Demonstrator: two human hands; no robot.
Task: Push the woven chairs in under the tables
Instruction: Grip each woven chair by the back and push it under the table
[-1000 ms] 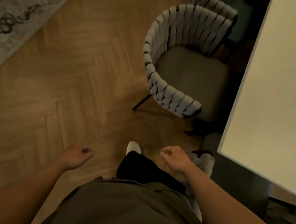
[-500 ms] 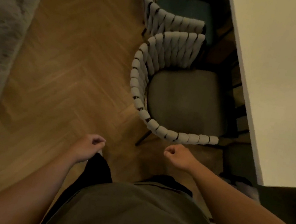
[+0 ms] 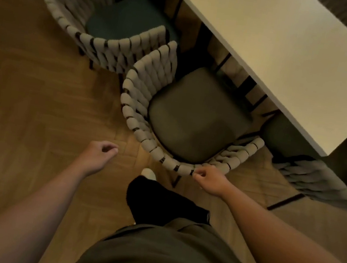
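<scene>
The woven chair (image 3: 192, 120) sits mid-frame, only its front under the counter (image 3: 293, 59). Your right hand (image 3: 210, 179), fingers curled, touches its back rim; your left hand (image 3: 98, 153) hangs loosely curled, empty. Next, push toward upper right.

L hand (image 3: 98, 153) loosely curled, free in air; R hand (image 3: 209, 179) fingers (image 3: 197, 173) curled, arm extended fwd.

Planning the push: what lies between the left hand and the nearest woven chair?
Head view: only bare wooden floor separates the left hand from the woven chair.
</scene>
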